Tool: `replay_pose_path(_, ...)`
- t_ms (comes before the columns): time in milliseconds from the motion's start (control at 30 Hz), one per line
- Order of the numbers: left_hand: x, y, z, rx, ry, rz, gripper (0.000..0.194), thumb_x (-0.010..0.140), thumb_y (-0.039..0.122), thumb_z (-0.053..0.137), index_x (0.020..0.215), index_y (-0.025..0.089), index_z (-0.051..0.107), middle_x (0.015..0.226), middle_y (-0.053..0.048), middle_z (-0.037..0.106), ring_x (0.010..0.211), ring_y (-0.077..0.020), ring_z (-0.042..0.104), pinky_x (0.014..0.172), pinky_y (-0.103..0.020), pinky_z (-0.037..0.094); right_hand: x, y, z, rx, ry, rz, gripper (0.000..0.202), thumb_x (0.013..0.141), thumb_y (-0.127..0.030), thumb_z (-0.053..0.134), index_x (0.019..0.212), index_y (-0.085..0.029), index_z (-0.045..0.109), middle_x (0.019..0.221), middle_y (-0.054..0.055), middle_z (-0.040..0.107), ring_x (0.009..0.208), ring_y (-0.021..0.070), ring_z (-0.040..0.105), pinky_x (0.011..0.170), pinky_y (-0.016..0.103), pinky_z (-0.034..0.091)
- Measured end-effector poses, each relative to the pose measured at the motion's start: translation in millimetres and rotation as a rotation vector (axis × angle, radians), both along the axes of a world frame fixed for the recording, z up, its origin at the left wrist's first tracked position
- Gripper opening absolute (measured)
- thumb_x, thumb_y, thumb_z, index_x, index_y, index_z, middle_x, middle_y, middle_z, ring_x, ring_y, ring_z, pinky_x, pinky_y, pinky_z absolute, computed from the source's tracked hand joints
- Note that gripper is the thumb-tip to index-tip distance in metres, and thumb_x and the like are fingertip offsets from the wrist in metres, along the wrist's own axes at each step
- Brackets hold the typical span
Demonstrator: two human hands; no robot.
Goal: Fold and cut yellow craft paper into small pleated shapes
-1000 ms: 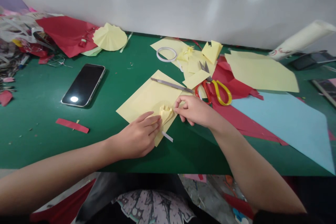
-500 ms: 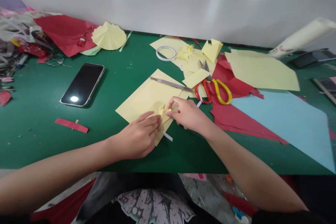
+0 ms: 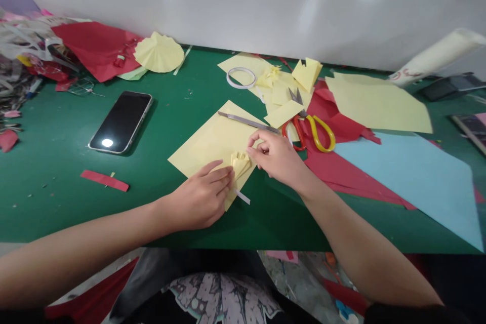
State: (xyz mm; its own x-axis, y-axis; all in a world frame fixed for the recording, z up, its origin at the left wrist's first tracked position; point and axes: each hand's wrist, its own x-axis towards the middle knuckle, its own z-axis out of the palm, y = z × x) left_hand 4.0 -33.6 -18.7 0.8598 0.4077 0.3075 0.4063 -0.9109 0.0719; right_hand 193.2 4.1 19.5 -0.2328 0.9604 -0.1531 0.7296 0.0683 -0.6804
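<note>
Folded paper (image 3: 239, 163) could be crushed if overpressed by the outstretched left hand (image 3: 201, 196). The right hand (image 3: 279, 159) is curled (grip unclear).

Drew bare right hand (image 3: 279, 157) back from the small, cupped, pleated pale-yellow paper piece (image 3: 240, 163). Half a second ago: over its right side, with thumb and forefinger on the upper points; now at its upper right edge, touching or just beside, impossible to tell. Against one second ago: shifted slightly leftward and upward in view. Uncovered again: right-hand folds and upper points. Lost from view: end of a narrow white strip, seen half a second ago beside the metal scissors (image 3: 304, 113) with red and yellow loops.
</note>
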Motion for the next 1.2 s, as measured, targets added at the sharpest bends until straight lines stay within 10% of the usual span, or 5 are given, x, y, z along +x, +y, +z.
replay_pose_path(1200, -2.2, 4.2, -1.0, -0.051, -0.086, 0.020, 0.025, 0.078, 0.012, 0.039, 0.097, 0.004, 0.054, 0.105, -0.014, 0.058, 0.104, -0.0211, 0.050, 0.094, -0.039, 0.038, -7.2, -5.1, -11.5, -0.354, 0.275, 0.065, 0.013, 0.079, -0.028, 0.044, 0.072, -0.017, 0.041, 0.052, -0.004, 0.054, 0.030, 0.0029, 0.044, 0.033, 0.016, 0.031)
